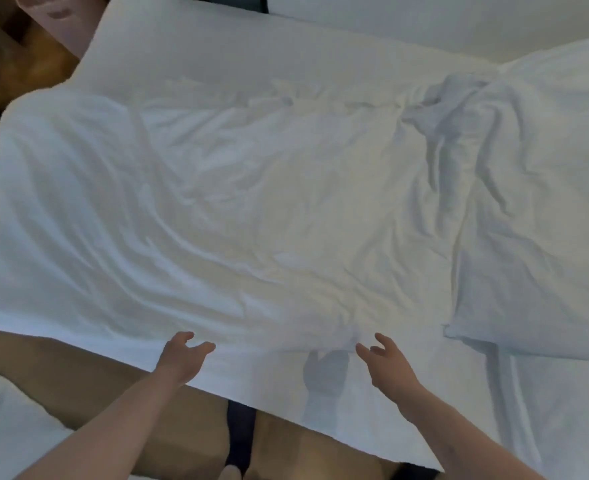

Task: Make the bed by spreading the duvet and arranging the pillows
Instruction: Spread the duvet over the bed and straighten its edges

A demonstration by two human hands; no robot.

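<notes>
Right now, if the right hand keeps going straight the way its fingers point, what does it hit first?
Most likely the duvet: the right hand is open, fingers aimed up and left over its near edge, short of the pillow. Height above the fabric is unclear.

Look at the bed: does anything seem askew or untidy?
Yes. The duvet lies creased, with a bunched fold at its far right corner beside the pillow. Both hands, left and right, hover open over its near edge.
</notes>
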